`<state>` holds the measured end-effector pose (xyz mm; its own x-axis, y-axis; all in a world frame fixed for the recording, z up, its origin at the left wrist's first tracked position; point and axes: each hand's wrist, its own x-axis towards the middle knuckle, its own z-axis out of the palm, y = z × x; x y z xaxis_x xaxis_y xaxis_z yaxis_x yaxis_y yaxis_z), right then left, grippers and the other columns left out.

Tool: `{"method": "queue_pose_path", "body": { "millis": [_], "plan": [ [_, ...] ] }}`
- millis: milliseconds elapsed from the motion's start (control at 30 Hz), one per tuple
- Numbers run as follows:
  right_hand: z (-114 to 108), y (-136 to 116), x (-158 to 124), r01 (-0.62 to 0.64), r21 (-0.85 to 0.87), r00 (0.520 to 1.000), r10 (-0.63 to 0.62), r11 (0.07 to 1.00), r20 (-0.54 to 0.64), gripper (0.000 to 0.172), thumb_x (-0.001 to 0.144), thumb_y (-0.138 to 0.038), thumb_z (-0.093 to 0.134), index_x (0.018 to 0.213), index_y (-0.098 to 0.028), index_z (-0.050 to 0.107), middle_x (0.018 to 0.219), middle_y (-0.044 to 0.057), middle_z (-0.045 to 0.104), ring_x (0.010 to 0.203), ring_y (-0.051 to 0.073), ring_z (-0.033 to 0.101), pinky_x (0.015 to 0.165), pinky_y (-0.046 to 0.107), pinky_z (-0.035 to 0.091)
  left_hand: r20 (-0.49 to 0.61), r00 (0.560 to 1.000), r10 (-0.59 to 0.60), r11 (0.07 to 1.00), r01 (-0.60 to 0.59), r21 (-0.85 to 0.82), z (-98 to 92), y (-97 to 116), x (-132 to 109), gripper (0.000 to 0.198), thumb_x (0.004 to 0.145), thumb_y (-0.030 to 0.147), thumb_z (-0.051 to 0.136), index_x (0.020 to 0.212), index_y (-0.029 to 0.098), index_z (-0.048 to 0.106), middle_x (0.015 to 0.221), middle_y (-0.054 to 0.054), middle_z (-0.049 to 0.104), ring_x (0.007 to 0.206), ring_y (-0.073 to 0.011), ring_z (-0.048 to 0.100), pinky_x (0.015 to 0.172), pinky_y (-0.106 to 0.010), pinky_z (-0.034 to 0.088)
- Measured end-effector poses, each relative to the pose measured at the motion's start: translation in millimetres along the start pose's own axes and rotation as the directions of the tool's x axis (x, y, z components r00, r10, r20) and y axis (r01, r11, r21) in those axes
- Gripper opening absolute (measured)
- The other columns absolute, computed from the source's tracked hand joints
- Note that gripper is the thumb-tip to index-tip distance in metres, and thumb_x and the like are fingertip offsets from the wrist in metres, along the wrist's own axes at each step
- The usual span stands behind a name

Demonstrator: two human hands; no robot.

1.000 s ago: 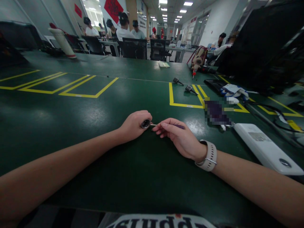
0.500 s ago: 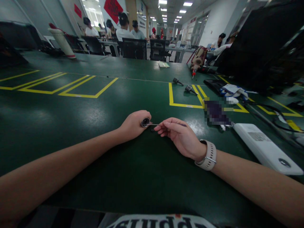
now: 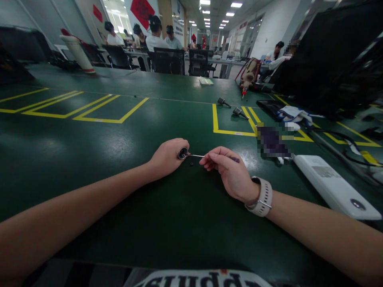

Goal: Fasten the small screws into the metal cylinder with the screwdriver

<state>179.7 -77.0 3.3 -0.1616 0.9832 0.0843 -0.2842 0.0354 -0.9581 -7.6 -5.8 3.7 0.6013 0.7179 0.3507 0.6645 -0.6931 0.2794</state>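
Black office chairs (image 3: pixel 170 61), bright ceiling lights (image 3: pixel 236 5)

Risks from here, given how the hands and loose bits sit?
1. The thin tool in the right hand points at the round part; a slip might jab the left hand gripping it.
2. The small dark ring lies loose on the table just below the tool's shaft; either hand might knock it away.
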Motion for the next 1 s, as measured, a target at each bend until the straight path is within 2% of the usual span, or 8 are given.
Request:
{"method": "queue_pose_path", "body": {
  "millis": [233,500,667,800,1000],
  "plan": [
    [1.8,1.0,-0.9,0.053,-0.188,0.986,-0.022,0.981,0.163,0.013,0.084,-0.03,0.057,0.088,-0.021,0.065,0.092,0.003,0.067,0.085,0.015,0.059,0.073,0.031,0.045,0.061,0.996,0.069,0.985,-0.078,0.155,-2.5,5.7,-1.6,0.01,0.081,0.013,0.048,0.072,0.015,0.051,0.071,-0.003,0.053,0.064,-0.0154,0.048,0.058,-0.028,0.034],
    [-1.6,6.1,-1.4,0.129,-0.227,0.991,-0.118,0.965,0.063,0.011,0.083,-0.026,0.057,0.078,-0.02,0.065,0.078,0.001,0.067,0.077,0.016,0.06,0.074,0.032,0.045,0.057,0.997,0.043,0.985,-0.052,0.166,-1.6,4.7,-1.6,0.007,0.08,0.014,0.047,0.074,0.016,0.051,0.072,-0.003,0.054,0.065,-0.0159,0.049,0.059,-0.028,0.034],
    [-0.7,0.4,-4.8,0.158,-0.296,0.987,-0.139,0.942,0.086,0.012,0.085,-0.027,0.055,0.081,-0.021,0.065,0.081,0.001,0.066,0.08,0.017,0.06,0.076,0.034,0.046,0.044,0.999,0.011,0.994,-0.016,0.111,-1.7,3.9,-1.0,0.007,0.079,0.013,0.048,0.073,0.016,0.05,0.071,-0.003,0.054,0.064,-0.0158,0.049,0.057,-0.028,0.034],
    [3.2,-5.4,-6.3,0.253,-0.441,0.965,-0.192,0.861,0.18,0.013,0.087,-0.026,0.053,0.089,-0.022,0.064,0.09,0.003,0.065,0.086,0.018,0.059,0.079,0.035,0.046,0.04,0.999,0.006,0.996,-0.01,0.09,-1.7,4.1,-0.3,0.008,0.079,0.014,0.049,0.072,0.017,0.048,0.07,-0.002,0.053,0.064,-0.0153,0.049,0.056,-0.027,0.034],
    [8.6,-1.6,-8.0,0.456,-0.576,0.889,-0.325,0.678,0.322,0.012,0.089,-0.021,0.05,0.095,-0.024,0.059,0.095,0.005,0.062,0.092,0.019,0.057,0.086,0.038,0.044,0.038,0.999,0.011,0.996,-0.014,0.093,0.4,2.8,-0.1,0.007,0.079,0.014,0.049,0.072,0.017,0.049,0.069,-0.002,0.053,0.064,-0.0154,0.049,0.057,-0.027,0.035]
  ]
}}
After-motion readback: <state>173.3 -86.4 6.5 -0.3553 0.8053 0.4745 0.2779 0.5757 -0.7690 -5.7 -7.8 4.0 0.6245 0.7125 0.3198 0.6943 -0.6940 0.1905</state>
